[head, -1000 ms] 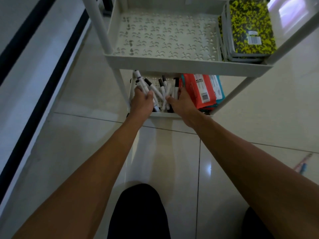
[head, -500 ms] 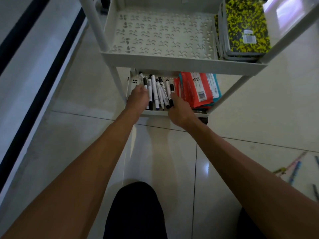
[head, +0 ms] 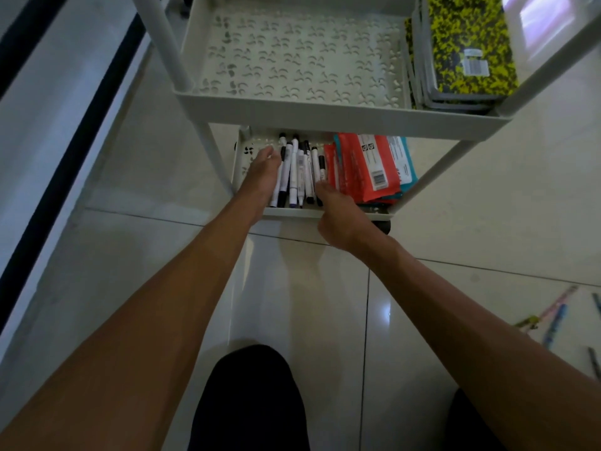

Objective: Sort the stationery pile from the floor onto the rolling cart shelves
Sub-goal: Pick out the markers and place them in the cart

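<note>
A white rolling cart (head: 292, 117) stands in front of me. On its lower shelf (head: 242, 161) lie several white markers with black caps (head: 299, 170), lined up side by side. My left hand (head: 263, 172) lies flat against the left side of the markers, fingers straight. My right hand (head: 338, 213) is at the shelf's front edge, its thumb touching the rightmost markers; its fingers are hidden. Red and teal packets (head: 367, 167) fill the shelf's right side. Yellow-black notebooks (head: 468, 47) are stacked on the upper shelf at right.
Several coloured pens and pencils (head: 553, 317) lie on the glossy tiled floor at the right edge. A wall with a black stripe (head: 65, 157) runs along the left. My dark-clothed knees (head: 250, 402) are at the bottom.
The markers, loosely bunched in both hands a second ago, now lie straight on the lower shelf. My right hand has drawn back toward the shelf's front edge.
</note>
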